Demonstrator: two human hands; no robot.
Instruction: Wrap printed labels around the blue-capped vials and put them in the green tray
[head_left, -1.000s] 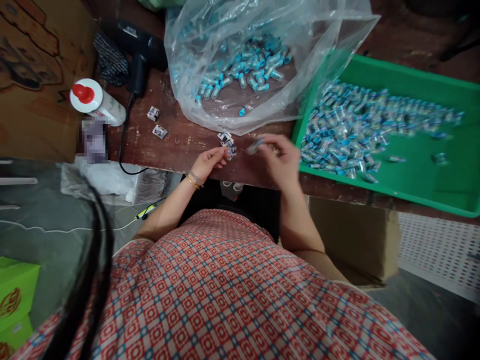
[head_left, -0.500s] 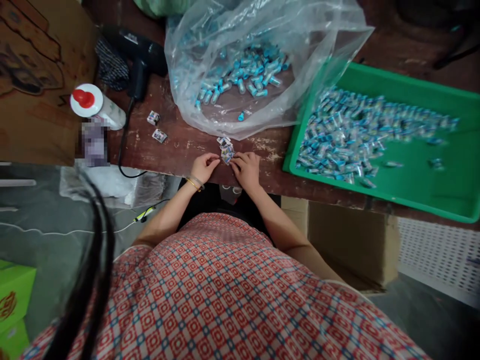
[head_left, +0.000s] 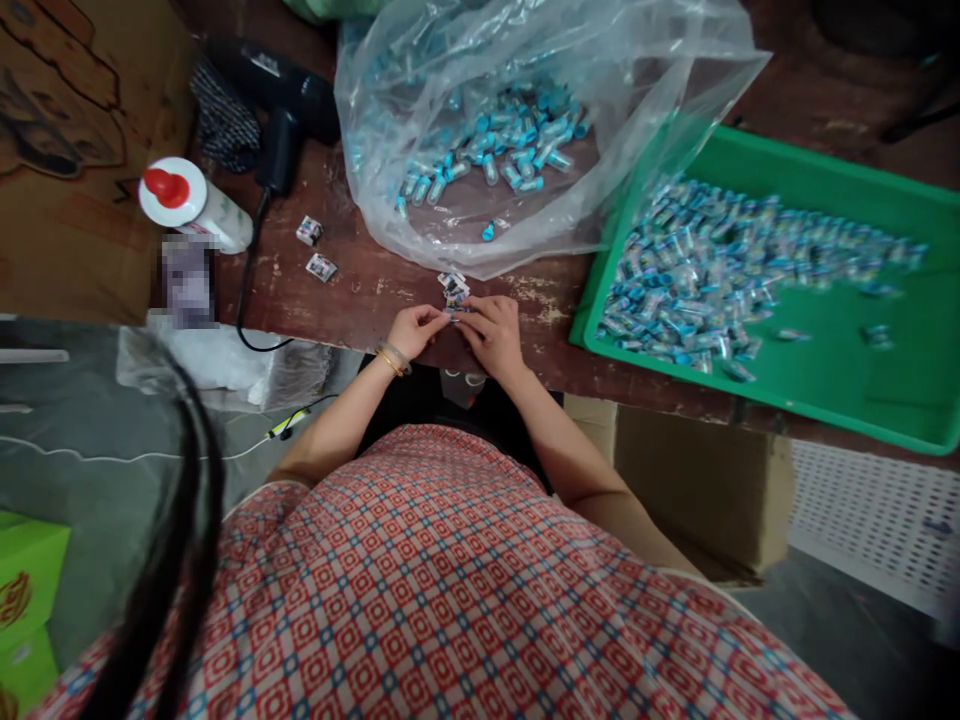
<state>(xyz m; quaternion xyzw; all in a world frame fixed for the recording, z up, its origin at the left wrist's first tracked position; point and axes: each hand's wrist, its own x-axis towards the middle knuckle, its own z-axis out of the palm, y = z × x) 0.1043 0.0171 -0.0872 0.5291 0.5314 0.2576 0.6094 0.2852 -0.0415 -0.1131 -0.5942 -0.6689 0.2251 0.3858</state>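
Note:
My left hand [head_left: 412, 332] is at the table's front edge, thumb and forefinger pinched on a small printed label [head_left: 452, 316]. Facing it, my right hand [head_left: 492, 335] has its fingertips closed on the same label, partly covering it. Just beyond the fingertips lies a small loose pile of printed labels [head_left: 453, 285]. Two small stacks of similar labels, a far stack [head_left: 309, 230] and a near stack [head_left: 322, 267], rest to the left. Past the pile, a clear plastic bag [head_left: 420, 250] lies open with many small clear tubes with blue caps [head_left: 517, 150] inside.
On the right stands a green tray [head_left: 847, 400] holding many labelled tubes [head_left: 690, 270]. At the left are a black hair dryer [head_left: 281, 130] with its cord, a white bottle with a red top [head_left: 217, 215], and a large cardboard box [head_left: 75, 230]. The wooden table [head_left: 360, 305] is worn.
My left hand has moved right to meet the right hand, and its fingers have closed on a label. My right fingers have drawn that label slightly towards me from the pile.

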